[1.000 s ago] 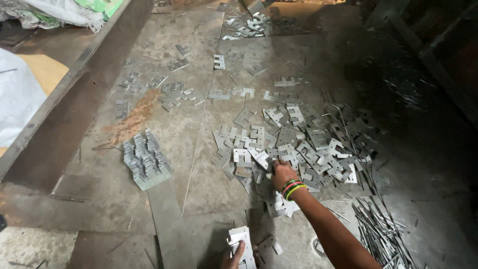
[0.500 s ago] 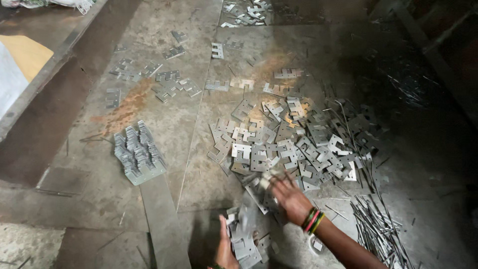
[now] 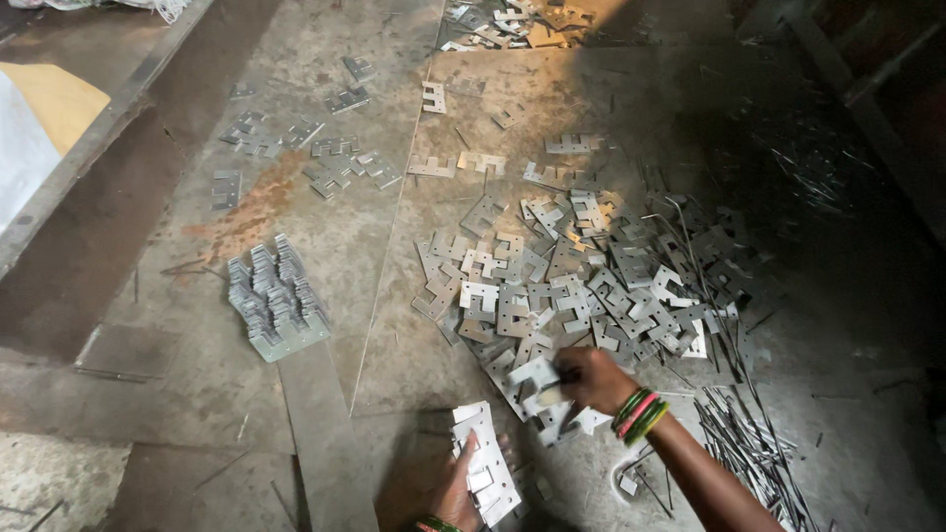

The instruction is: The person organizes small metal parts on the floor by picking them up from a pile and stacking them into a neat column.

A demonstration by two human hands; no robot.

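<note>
A notched metal plate (image 3: 534, 379) is pinched in the closed right hand (image 3: 591, 379) at the near edge of the loose plate heap (image 3: 581, 286), just right of and beyond the stack of plates (image 3: 485, 463) gripped lengthwise in the left hand (image 3: 455, 493).

Left hand (image 3: 458, 490): low at the near edge of the floor, palm up, fingers curled under a flat stack it carries; only the hand and a banded wrist show.
Right hand (image 3: 591, 379): further out and to the right of the left, knuckles up, fingers closed in a pinch at the fingertips.
Right wrist: ringed with green and red bangles.
Right forearm: bare, running from the near right edge up and leftward, nearly straight.
Spacing: hands near, not touching.
</note>
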